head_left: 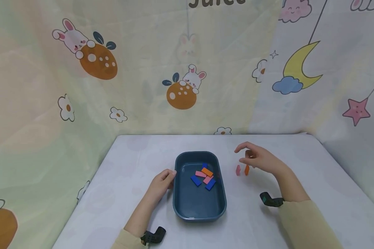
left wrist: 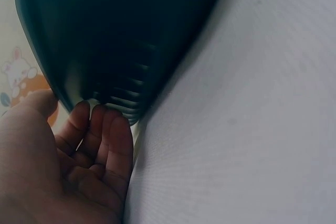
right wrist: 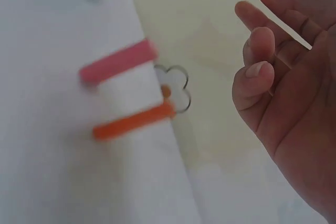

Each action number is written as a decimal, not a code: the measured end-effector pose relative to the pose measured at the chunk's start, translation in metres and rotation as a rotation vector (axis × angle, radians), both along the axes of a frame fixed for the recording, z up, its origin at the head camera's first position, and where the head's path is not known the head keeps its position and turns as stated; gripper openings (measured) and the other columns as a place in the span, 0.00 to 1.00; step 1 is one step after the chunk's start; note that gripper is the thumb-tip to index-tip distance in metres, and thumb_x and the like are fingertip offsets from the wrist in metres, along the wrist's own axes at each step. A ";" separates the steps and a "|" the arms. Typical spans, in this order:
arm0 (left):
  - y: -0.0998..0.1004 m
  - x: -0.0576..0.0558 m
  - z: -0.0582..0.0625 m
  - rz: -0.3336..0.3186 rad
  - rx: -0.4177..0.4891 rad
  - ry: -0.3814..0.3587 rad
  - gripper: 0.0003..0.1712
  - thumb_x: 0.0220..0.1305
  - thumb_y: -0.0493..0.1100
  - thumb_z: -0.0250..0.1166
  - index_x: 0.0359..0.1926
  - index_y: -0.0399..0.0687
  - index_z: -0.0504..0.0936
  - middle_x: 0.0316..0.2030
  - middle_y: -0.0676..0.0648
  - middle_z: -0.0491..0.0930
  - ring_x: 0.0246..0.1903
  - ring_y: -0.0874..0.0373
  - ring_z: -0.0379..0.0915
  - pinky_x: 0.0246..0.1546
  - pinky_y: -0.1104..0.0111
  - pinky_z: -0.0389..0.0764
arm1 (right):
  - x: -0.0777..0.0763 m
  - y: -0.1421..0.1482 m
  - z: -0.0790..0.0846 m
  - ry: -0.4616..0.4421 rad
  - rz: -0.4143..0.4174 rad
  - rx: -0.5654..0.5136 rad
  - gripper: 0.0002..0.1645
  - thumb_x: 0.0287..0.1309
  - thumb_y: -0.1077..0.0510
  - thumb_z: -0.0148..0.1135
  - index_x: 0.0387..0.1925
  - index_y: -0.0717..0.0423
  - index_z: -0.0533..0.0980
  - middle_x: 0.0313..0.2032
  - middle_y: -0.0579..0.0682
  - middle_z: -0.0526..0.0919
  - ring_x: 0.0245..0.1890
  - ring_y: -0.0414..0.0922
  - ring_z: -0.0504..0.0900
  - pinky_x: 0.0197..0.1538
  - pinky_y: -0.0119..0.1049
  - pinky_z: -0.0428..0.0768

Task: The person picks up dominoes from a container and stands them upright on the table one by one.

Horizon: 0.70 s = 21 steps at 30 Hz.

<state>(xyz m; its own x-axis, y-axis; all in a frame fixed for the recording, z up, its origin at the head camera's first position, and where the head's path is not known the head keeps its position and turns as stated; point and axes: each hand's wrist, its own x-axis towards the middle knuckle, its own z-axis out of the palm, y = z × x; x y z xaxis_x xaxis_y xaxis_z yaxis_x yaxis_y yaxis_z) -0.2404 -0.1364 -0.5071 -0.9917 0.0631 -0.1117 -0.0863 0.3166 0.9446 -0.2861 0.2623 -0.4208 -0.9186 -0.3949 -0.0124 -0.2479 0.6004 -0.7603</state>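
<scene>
A dark blue rectangular tray [head_left: 199,207] sits mid-table with several small flat blocks inside: blue [head_left: 196,180], orange [head_left: 207,172] and pink [head_left: 207,180]. My left hand [head_left: 162,180] grips its left side, thumb at the rim and fingers against the ribbed outer wall [left wrist: 123,95]. To the tray's right, a pink block [head_left: 238,170] and an orange block [head_left: 247,169] stand upright on the table, a small gap apart. Over them is my right hand [head_left: 261,159], thumb and index finger spread, the other fingers loosely bent, nothing between them. In the right wrist view both standing blocks look blurred.
The table [head_left: 137,155] has a white cover. A patterned cloth [head_left: 143,41] with printed rabbits, flowers and a moon hangs behind and along both sides. A black wrist camera [head_left: 154,236] is strapped to the left wrist, another camera [head_left: 271,200] to the right.
</scene>
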 end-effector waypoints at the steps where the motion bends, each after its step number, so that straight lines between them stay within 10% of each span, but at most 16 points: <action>1: 0.000 0.000 0.000 0.002 -0.001 0.000 0.26 0.64 0.69 0.58 0.40 0.52 0.82 0.36 0.50 0.83 0.38 0.56 0.78 0.43 0.65 0.81 | -0.002 -0.006 0.005 0.001 0.019 -0.005 0.21 0.62 0.47 0.67 0.55 0.39 0.73 0.29 0.54 0.73 0.29 0.52 0.74 0.30 0.37 0.74; 12: -0.002 -0.001 0.000 0.001 -0.011 0.013 0.27 0.64 0.69 0.58 0.40 0.52 0.82 0.36 0.50 0.83 0.38 0.55 0.78 0.44 0.64 0.82 | -0.025 -0.072 0.029 -0.039 0.204 0.012 0.18 0.60 0.42 0.67 0.51 0.28 0.75 0.31 0.54 0.80 0.30 0.55 0.77 0.35 0.46 0.80; 21: -0.001 -0.001 -0.004 -0.003 0.009 0.010 0.27 0.64 0.69 0.59 0.39 0.51 0.82 0.35 0.49 0.83 0.38 0.55 0.78 0.43 0.65 0.81 | -0.039 -0.110 0.023 -0.055 0.310 -0.023 0.16 0.64 0.50 0.63 0.53 0.38 0.76 0.37 0.61 0.80 0.29 0.52 0.77 0.34 0.42 0.79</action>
<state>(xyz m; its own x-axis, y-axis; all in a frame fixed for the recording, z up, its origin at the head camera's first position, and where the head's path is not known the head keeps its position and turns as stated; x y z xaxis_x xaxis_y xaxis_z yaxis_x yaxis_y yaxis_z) -0.2418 -0.1379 -0.5115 -0.9926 0.0670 -0.1011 -0.0758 0.3083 0.9483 -0.3255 0.1520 -0.3974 -0.7525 -0.6570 -0.0465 -0.3750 0.4854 -0.7898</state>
